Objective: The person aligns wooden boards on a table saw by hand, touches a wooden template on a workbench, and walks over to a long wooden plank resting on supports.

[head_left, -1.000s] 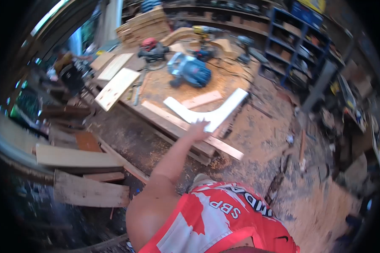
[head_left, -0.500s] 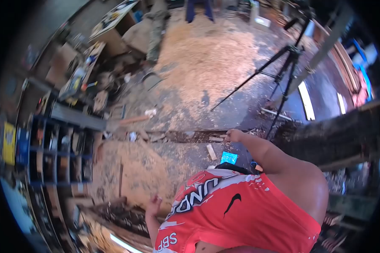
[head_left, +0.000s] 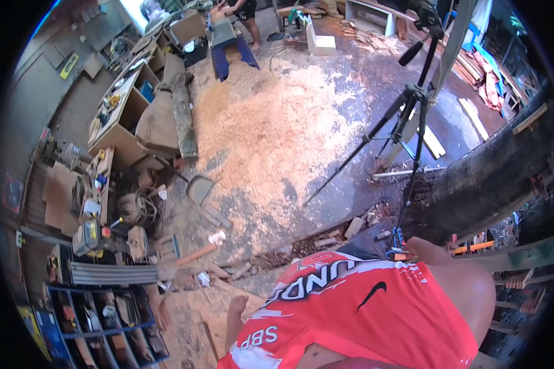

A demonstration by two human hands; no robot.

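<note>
My left hand (head_left: 237,305) shows at the left edge of the red and white jersey (head_left: 351,301), low over the sawdust-covered floor. It is small and indistinct, and its finger pose and any contents cannot be made out. My right arm bends at the right side of the jersey, with my right hand (head_left: 417,247) only partly visible at its far end; its fingers are hidden. Closest to it is a small blue and orange item (head_left: 399,253). Whether the two touch is unclear.
A black tripod (head_left: 417,92) stands at upper right, beside a large dark log (head_left: 474,190). Sawdust (head_left: 264,123) covers the floor. A dustpan (head_left: 199,189), blue shelf unit (head_left: 104,332) and cluttered benches line the left. Another person (head_left: 246,15) is at a far workbench (head_left: 224,37).
The view has swung from the bench with power tools and the curved white piece to the open floor and tripod. My left hand has left that piece. My right arm has drawn closer to the body.
</note>
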